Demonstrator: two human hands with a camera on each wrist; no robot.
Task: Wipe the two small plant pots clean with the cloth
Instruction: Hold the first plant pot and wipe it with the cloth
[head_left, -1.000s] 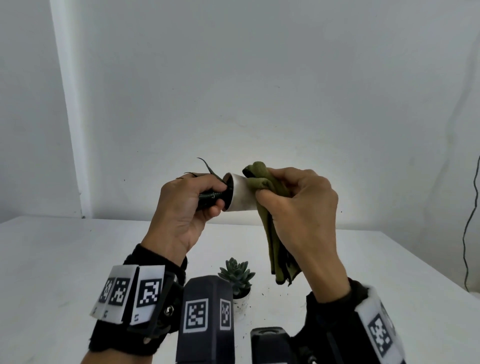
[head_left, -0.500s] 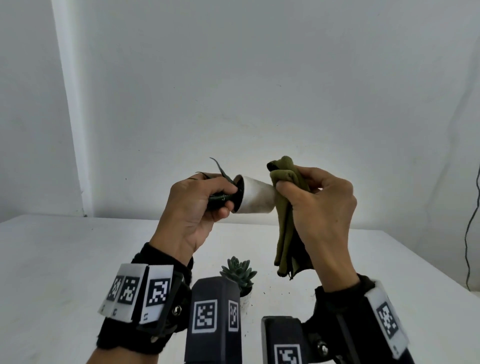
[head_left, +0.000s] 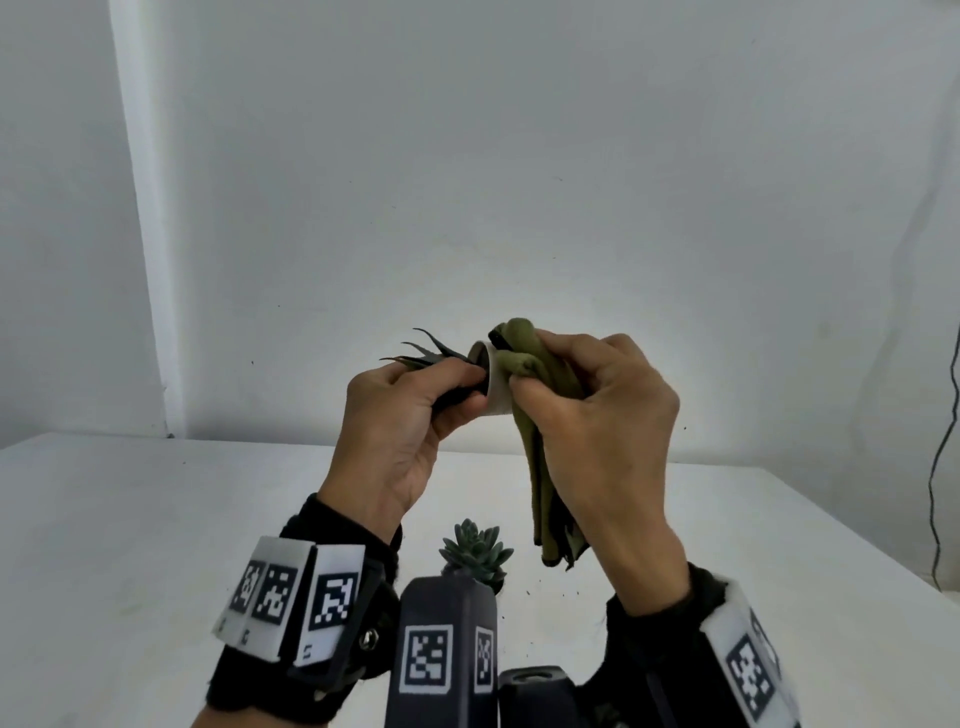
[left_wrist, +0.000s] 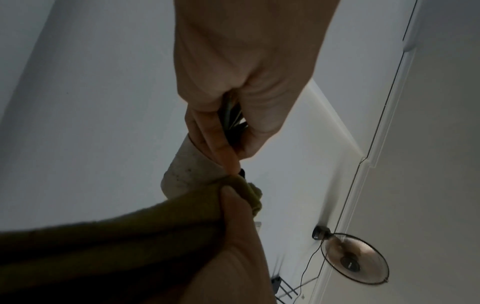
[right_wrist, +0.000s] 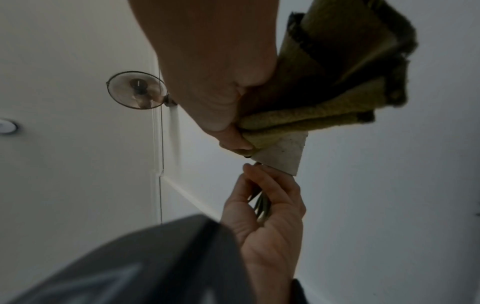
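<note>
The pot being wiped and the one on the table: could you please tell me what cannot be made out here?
- Held pot: its base, head view, covered by the cloth in the right hand.
- Its plant: mostly enclosed by the left hand, every view.
- Second pot: nearly all hidden behind the wrist camera; only its succulent shows.

Only a small succulent pot stands on the table beneath both raised hands

white table | wall fan | hanging cable
</note>
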